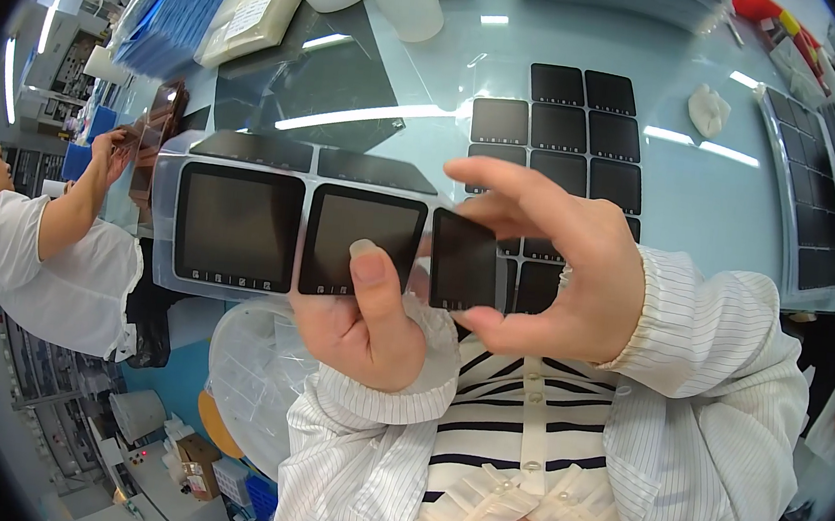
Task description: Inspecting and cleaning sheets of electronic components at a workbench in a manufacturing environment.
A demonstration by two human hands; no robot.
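Observation:
My left hand (376, 327) grips a clear plastic sheet (165, 236) from below, its thumb pressed on the front of a dark square panel (345, 233). Another dark panel (238, 223) sits left of it in the same sheet, and more lie along the far edge. My right hand (583, 266) is curved round a tilted dark panel (463, 262) at the sheet's right end, thumb at its lower edge and fingers by its upper edge. Whether this panel is free of the sheet, I cannot tell. Small marks run along each panel's lower edge.
Beyond my hands, rows of dark panels (559, 128) lie on the glossy table (680, 200). A crumpled white wad (708, 111) is right of them. Stacked panel sheets (811, 193) stand far right, blue sheets (175, 11) far left. A co-worker (61, 256) works at the left.

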